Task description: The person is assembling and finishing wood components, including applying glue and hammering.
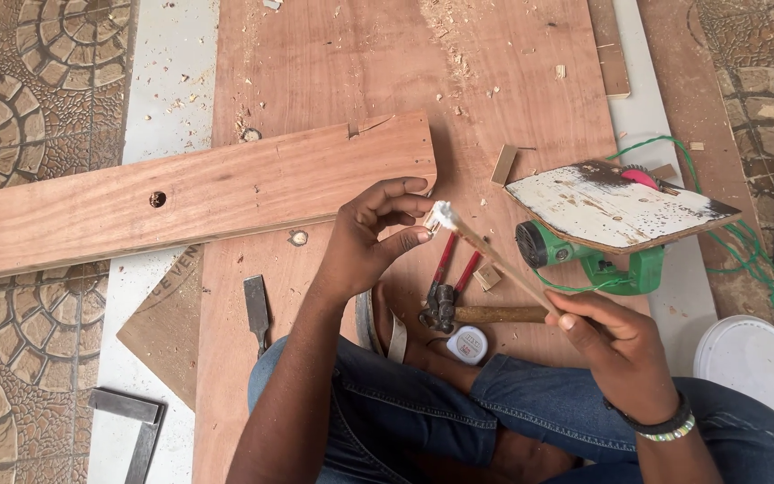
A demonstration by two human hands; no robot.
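Item: small wooden dowel piece (429, 224), pinched in the fingertips of the left hand (371, 240), held above the plywood sheet (333, 63).

Item: thin wooden stick (503, 262), tip coated with white glue and touching the dowel piece; the right hand (615, 345) has its grip closed around the lower end.

Step, as judged: glue application to the dowel.

Next move calls for: a steady pinch and an even coat, likely before seating in a hole of the plank (190, 193).

Nearby: pincers (445, 291), hammer (485, 314), chisel (257, 309).

Chisel (257, 309), pliers (445, 287) (red-handled), green saw (602, 260), bucket (754, 358).
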